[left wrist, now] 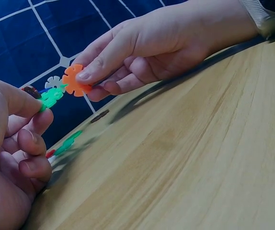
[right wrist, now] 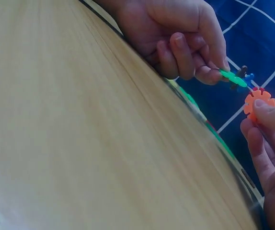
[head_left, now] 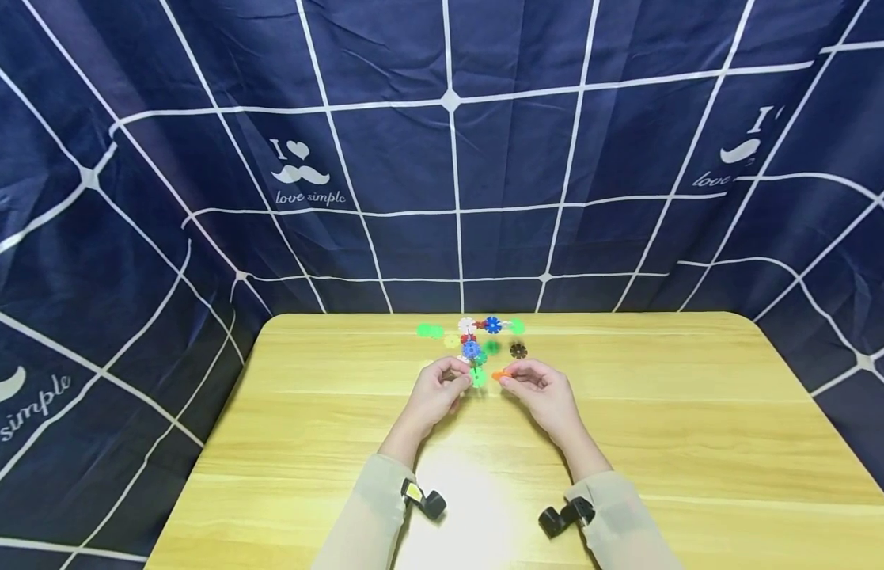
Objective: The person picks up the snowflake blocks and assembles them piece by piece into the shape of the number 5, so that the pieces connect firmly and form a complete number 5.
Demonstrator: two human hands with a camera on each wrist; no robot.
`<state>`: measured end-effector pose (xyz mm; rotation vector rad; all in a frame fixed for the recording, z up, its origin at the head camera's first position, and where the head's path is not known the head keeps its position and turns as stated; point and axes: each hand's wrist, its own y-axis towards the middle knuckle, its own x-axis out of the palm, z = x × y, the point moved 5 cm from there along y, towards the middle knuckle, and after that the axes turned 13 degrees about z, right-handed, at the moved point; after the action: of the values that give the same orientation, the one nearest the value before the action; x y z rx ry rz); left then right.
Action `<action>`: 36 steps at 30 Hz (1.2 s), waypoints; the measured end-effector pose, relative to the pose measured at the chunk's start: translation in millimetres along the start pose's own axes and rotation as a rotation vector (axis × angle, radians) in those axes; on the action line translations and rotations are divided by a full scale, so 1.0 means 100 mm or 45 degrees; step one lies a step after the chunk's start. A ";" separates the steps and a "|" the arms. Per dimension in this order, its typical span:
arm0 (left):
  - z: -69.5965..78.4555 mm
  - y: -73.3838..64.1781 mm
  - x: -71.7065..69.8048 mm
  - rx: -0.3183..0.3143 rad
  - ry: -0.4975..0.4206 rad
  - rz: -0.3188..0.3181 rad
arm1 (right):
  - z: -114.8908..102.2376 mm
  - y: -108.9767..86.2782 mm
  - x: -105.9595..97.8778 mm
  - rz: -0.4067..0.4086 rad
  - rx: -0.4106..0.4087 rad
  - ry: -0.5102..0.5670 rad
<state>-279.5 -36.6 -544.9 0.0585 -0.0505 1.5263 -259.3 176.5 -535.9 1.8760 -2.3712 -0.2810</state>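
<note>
My left hand (head_left: 436, 389) pinches a bright green snowflake disc (head_left: 479, 378) between thumb and fingertips. In the wrist views this green disc (left wrist: 51, 98) has a dark brown piece and blue behind it; whether all are joined I cannot tell. Facing it, my right hand (head_left: 548, 396) pinches an orange snowflake disc (head_left: 500, 375) by its edge, thumb on its face. In the left wrist view the orange disc (left wrist: 74, 80) is close beside the green one; in the right wrist view a small gap separates the orange disc (right wrist: 256, 105) from the green disc (right wrist: 233, 78).
Beyond the hands are a blue disc (head_left: 471, 351), a white disc (head_left: 467, 325), another blue disc (head_left: 493, 324) and a yellow disc (head_left: 452, 341). A dark brown disc (head_left: 518, 351) lies to the right, green discs (head_left: 430, 330) to the left. A blue curtain (head_left: 385, 158) surrounds the wooden table (head_left: 698, 443).
</note>
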 end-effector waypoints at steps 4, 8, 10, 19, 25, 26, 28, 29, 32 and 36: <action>-0.01 0.00 -0.01 -0.004 0.006 0.002 | 0.00 -0.01 0.01 -0.004 -0.002 -0.001; -0.01 0.00 0.00 -0.004 0.011 0.001 | 0.01 -0.02 0.03 -0.009 -0.006 -0.008; 0.00 0.00 0.00 0.001 0.016 -0.004 | 0.00 -0.02 0.04 -0.015 -0.016 -0.007; 0.03 -0.02 0.01 0.022 0.032 -0.024 | -0.02 -0.04 0.07 -0.015 -0.093 0.016; 0.05 -0.03 0.02 0.019 0.032 -0.041 | -0.02 -0.03 0.07 -0.009 -0.138 -0.016; 0.04 -0.03 0.02 0.015 0.033 -0.044 | -0.02 -0.03 0.07 -0.006 -0.142 -0.034; 0.04 -0.03 0.02 0.008 0.033 -0.052 | -0.03 -0.03 0.07 0.000 -0.152 -0.061; 0.03 -0.03 0.02 0.005 0.032 -0.055 | -0.04 -0.03 0.07 0.002 -0.153 -0.068; 0.02 -0.02 0.02 0.001 0.030 -0.058 | -0.05 -0.03 0.07 0.005 -0.142 -0.078; 0.01 -0.02 0.02 -0.005 0.035 -0.054 | -0.06 -0.04 0.06 -0.003 -0.147 -0.055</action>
<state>-277.3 -34.8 -543.4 0.0356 -0.0301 1.4840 -256.2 169.5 -531.1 1.8391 -2.3255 -0.4526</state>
